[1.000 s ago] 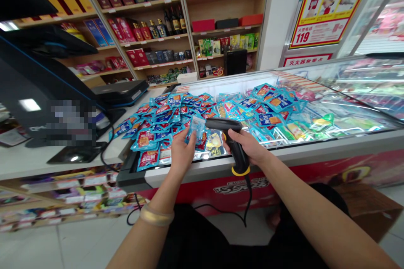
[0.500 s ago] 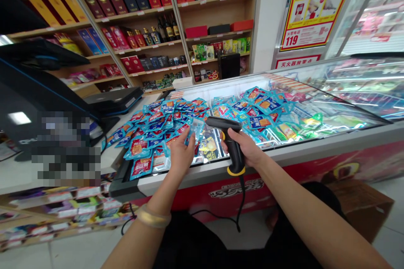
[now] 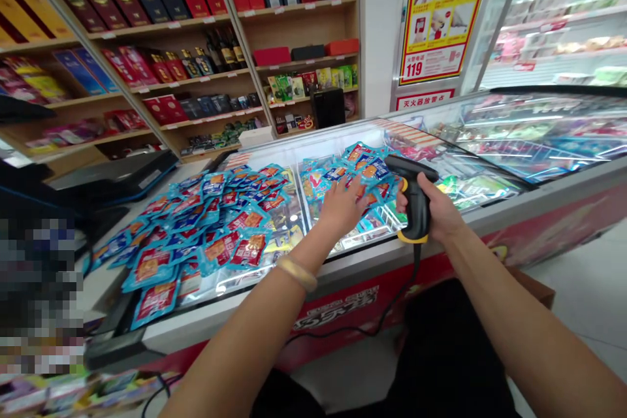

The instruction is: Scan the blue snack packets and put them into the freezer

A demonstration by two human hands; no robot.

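Note:
My right hand [image 3: 438,209] is wrapped round the grip of a black and yellow barcode scanner [image 3: 414,199], whose head points left over the glass top. A cable hangs from its base. My left hand [image 3: 343,206], fingers spread, reaches over the smaller right-hand pile of snack packets [image 3: 362,160]; whether the fingertips touch a packet I cannot tell. To the left lies a larger heap of blue-edged snack packets [image 3: 210,209], red and dark blue in the middle, some overlapping the freezer's left edge. No packet shows in my left hand.
Beneath the packets is a glass-topped chest freezer [image 3: 337,264] with a pale frame. At the left are a counter with a dark device [image 3: 122,173] and blurred equipment. Shelves [image 3: 294,6] of boxes and bottles stand behind, beside a yellow-red poster [image 3: 438,19]. The scanner cable [image 3: 382,320] loops in front.
My left hand has let go of the packet it held near the left heap and moved right to the other pile, fingers opening. The scanner has moved right with my right hand. The view has turned right.

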